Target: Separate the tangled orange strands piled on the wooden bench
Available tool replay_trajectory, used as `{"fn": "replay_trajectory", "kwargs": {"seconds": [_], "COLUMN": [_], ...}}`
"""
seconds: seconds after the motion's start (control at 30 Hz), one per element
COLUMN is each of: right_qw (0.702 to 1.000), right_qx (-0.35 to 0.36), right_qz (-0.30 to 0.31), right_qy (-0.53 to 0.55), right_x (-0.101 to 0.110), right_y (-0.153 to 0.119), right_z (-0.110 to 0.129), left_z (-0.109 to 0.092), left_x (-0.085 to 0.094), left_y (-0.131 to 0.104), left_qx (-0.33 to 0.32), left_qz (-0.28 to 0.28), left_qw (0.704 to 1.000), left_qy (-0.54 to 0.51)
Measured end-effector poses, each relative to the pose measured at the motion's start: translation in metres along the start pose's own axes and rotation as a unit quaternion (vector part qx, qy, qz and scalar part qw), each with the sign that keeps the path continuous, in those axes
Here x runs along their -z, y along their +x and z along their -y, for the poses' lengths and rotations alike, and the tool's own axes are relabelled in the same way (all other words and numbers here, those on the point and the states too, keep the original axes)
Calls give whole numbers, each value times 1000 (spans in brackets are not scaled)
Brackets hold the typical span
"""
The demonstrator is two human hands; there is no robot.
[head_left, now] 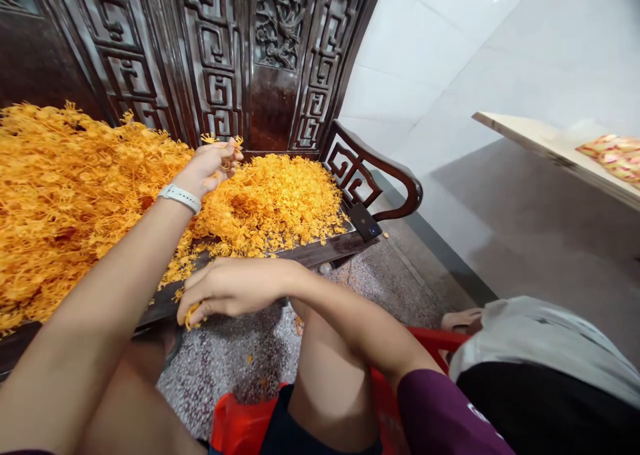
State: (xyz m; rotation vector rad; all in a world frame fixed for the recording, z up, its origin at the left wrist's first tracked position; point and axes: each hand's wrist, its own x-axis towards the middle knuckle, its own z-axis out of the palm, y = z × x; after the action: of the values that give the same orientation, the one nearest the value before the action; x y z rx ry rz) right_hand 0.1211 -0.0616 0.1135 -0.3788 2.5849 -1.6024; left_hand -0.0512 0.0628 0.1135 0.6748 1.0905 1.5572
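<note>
Small orange plastic pieces with thin spidery prongs lie heaped in a big pile (85, 195) on the left of a dark wooden bench. A smaller pile (285, 195) of the same kind is to its right. My left hand (216, 164), with a pale band on the wrist, is raised over the gap between the piles. Its fingers are closed on orange plastic pieces that stick out past the fingertips. At the bench's front edge, my right hand (220, 288) is lower and nearer, fingers curled round an orange plastic piece (194, 315). How many pieces each hand holds is hidden.
The bench has a carved back (220, 61) and a curved armrest (395, 181). A dark phone (365, 221) lies at its right end. A red plastic stool (240, 421) is beneath me. To the right are a person's grey-and-black clothing (545, 355) and a board (540, 138) bearing packets.
</note>
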Motion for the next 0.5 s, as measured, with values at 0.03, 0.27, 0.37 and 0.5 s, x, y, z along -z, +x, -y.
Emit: {"fn": "replay_trajectory", "kwargs": {"seconds": [0.03,0.27,0.37,0.5], "right_qw": [1000,763,616,596], "right_qx": [4,58,32,-49], "right_qz": [13,-535,-643,-667], "right_qy": [23,358,454,444], "right_x": [0,55,68,66], "right_y": [0,-54,-67,-63], "right_z": [4,-9,-23,-39], "left_z": [-1,0,-4,-9], "left_x": [4,0,-2,0], "left_y": [2,-10,-14,-16], "left_qx": [-1,-2,2,-6], "left_qz": [7,69,114,210], "left_qw": [1000,994,980,945], "left_qy": [2,86,164,250]}}
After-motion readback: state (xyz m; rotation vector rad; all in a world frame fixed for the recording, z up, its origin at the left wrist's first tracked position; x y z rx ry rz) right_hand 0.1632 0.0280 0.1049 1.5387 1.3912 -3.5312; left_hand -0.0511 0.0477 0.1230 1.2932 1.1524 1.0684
